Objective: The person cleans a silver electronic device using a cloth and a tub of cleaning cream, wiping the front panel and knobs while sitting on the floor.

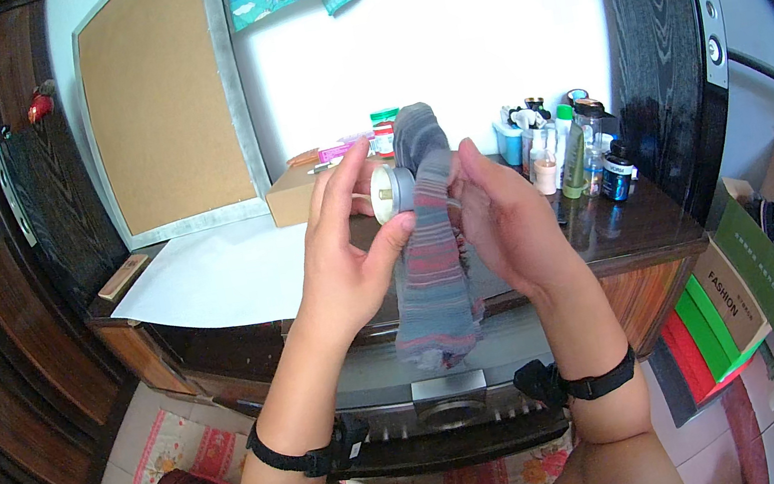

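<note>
Between my hands, above the front edge of a dark cabinet, hangs a long grey sock [432,285] with pink and red stripes. My left hand [334,260] is closed, thumb and fingers around a small round piece [385,194] with a cream face and grey rim. That piece rests against the sock's left side; its exact kind is unclear. On the other side, my right hand [516,227] grips the sock's upper part, its thumb pointing up and its other fingers partly hidden behind the fabric. The grey end of the sock sticks up above both hands.
On the dark cabinet top [638,227] lie a white sheet [221,278] and a cardboard box [293,204]. Several bottles [577,151] cluster at the right, beside a tall black speaker [661,57]. A framed board [163,105] leans at the back left. Open boxes [720,301] stand at the lower right.
</note>
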`<state>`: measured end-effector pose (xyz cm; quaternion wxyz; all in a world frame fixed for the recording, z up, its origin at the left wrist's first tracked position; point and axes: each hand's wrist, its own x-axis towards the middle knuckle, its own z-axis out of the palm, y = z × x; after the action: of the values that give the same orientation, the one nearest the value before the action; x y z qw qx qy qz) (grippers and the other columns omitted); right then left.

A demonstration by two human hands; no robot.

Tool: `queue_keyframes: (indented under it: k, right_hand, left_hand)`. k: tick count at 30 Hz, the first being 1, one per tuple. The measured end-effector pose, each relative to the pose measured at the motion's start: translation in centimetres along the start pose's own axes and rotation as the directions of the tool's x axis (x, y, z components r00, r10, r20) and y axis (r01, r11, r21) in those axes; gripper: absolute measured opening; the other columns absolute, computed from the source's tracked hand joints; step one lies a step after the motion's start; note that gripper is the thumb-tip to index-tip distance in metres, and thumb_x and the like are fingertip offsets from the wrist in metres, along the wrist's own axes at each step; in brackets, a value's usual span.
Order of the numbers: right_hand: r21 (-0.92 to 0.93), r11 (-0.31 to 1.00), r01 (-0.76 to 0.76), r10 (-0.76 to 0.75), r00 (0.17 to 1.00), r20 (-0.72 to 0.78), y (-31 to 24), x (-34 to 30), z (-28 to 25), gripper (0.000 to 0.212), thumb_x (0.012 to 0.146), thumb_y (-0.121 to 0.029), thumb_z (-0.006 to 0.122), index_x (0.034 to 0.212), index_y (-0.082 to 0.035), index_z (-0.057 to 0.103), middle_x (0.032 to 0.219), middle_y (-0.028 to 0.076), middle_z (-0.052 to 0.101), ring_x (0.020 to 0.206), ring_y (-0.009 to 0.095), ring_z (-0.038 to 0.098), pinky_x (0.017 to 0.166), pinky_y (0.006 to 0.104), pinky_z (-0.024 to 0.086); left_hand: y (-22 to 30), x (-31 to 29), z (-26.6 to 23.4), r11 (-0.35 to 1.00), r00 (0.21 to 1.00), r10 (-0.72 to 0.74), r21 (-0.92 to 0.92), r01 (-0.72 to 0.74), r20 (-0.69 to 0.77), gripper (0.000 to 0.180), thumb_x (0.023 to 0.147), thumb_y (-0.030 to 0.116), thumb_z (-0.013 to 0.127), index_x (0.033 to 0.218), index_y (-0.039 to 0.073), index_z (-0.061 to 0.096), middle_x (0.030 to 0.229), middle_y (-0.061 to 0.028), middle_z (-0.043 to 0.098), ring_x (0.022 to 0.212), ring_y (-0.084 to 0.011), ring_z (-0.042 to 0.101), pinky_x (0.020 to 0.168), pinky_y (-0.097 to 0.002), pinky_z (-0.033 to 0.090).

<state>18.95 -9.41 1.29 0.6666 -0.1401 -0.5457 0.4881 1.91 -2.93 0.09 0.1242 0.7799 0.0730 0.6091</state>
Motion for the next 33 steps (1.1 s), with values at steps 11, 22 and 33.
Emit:
queue_keyframes:
  k: [11, 22, 33]
  right_hand:
    - [-0.563, 0.789, 0.246, -0.125, 0.961, 0.246, 3.6, 0.7, -1.6, 0.03, 0.101, -0.026, 0.05, 0.121, -0.004, 0.05, 0.105, 0.004, 0.056, 0.103, 0.013, 0.055, 0.089, 0.0274, 0.046]
    - [-0.54, 0.832, -0.13, 0.057, 0.987, -0.15, 4.1, 1.3, -0.8, 0.042, 0.1, -0.029, 0.037, 0.093, 0.005, 0.06, 0.086, 0.01, 0.063, 0.081, 0.02, 0.06, 0.076, 0.034, 0.047]
    - [-0.586, 0.794, -0.161, 0.109, 0.986, -0.124, 4.7, 0.8, 1.1, 0.046, 0.097, -0.033, 0.04, 0.08, 0.006, 0.058, 0.072, 0.012, 0.063, 0.067, 0.018, 0.059, 0.068, 0.0339, 0.046]
  left_hand:
    - [0.6, 0.1, 0.1, 0.998, 0.998, 0.057, 0.029, -0.058, 0.027, 0.06, 0.073, 0.01, 0.081, 0.128, 0.006, 0.056, 0.123, -0.0134, 0.055, 0.115, -0.0284, 0.054, 0.097, -0.0374, 0.046]
    - [-1.1, -0.6, 0.3, 0.868, 0.966, 0.154, 0.439, -0.233, 0.209, 0.06, 0.06, 0.002, 0.077, 0.115, 0.001, 0.051, 0.108, -0.0166, 0.054, 0.102, -0.0362, 0.051, 0.088, -0.043, 0.046]
    - [-4.2, -2.4, 0.6, 0.719, 0.935, 0.355, 0.637, -0.278, 0.008, 0.041, 0.071, 0.041, 0.068, 0.08, 0.004, 0.053, 0.077, -0.0122, 0.053, 0.069, -0.031, 0.054, 0.055, -0.0386, 0.044]
